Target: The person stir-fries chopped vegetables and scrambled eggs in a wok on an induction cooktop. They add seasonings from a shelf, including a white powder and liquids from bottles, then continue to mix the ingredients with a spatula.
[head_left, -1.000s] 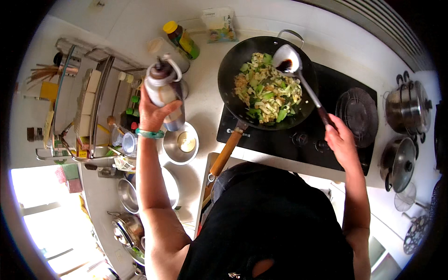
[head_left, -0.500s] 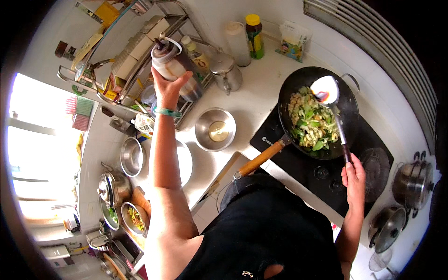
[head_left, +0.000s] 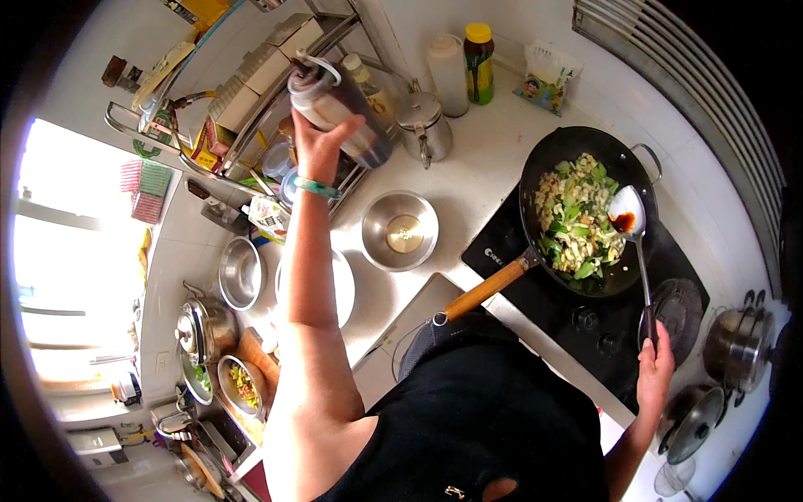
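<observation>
At the upper left, beside the wire rack, my left hand (head_left: 319,142) is wrapped round a sauce bottle (head_left: 335,105) with dark brown stains inside and a white loop at its top. My right hand (head_left: 656,368) grips the dark handle of a wok spatula (head_left: 641,259). Its pale metal blade holds a small pool of dark reddish-brown sauce (head_left: 624,222) over the right side of the black wok (head_left: 615,280). Chopped green and pale vegetables (head_left: 577,213) lie in the wok, which sits on a black cooktop (head_left: 544,293). Its wooden handle (head_left: 485,289) points toward my waist.
A steel bowl (head_left: 375,230) with a little pale residue stands left of the cooktop. Behind it are a metal pot (head_left: 427,125), a yellow-capped bottle (head_left: 478,71) and a plastic bag (head_left: 548,79). The crowded wire rack (head_left: 276,92) is at left; stacked pots (head_left: 736,347) are at right.
My right hand and the spatula have moved down and to the right relative to the wok. My left hand still holds the sauce bottle by the rack. The whole view has shifted slightly.
</observation>
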Available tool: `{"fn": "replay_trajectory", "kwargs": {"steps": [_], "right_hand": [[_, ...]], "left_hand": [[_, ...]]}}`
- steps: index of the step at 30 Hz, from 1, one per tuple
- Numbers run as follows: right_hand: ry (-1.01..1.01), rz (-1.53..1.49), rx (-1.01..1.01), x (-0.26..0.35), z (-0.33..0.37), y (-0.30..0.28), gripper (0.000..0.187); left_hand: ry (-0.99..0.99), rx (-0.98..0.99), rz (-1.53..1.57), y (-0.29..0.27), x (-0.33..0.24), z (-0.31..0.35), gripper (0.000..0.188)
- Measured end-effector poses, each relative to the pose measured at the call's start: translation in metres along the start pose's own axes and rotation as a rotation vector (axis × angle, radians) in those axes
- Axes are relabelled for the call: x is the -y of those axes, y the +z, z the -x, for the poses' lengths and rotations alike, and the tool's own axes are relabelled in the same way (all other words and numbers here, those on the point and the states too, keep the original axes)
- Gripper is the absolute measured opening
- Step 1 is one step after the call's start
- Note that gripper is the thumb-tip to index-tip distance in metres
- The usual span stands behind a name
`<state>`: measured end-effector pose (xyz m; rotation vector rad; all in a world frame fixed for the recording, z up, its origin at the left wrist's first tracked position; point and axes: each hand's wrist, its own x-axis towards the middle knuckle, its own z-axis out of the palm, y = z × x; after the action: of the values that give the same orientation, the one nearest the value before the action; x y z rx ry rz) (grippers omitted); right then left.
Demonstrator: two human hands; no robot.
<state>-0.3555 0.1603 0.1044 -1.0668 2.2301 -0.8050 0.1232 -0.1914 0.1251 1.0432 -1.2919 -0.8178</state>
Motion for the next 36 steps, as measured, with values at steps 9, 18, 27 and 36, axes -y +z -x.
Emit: {"fn": "replay_trajectory", "kwargs": {"steps": [9, 18, 27, 36], "right_hand": [[0.089, -0.098, 0.097, 0.007, 0.009, -0.006, 0.039], [0.066, -0.126, -0.029, 0.009, -0.054, 0.026, 0.036], [-0.259, 0.133, 0.098, 0.033, -0.055, 0.056, 0.045], [-0.244, 0.330, 0.167, 0.048, -0.002, -0.055, 0.050]], "left_hand": [[-0.200, 0.021, 0.044, 0.008, 0.090, 0.020, 0.064], [-0.165, -0.089, 0.110, 0.002, 0.151, 0.029, 0.078], [-0.183, -0.043, 0.075, 0.002, 0.169, 0.037, 0.086], [-0.227, -0.047, 0.010, 0.002, 0.169, 0.039, 0.093]]}}
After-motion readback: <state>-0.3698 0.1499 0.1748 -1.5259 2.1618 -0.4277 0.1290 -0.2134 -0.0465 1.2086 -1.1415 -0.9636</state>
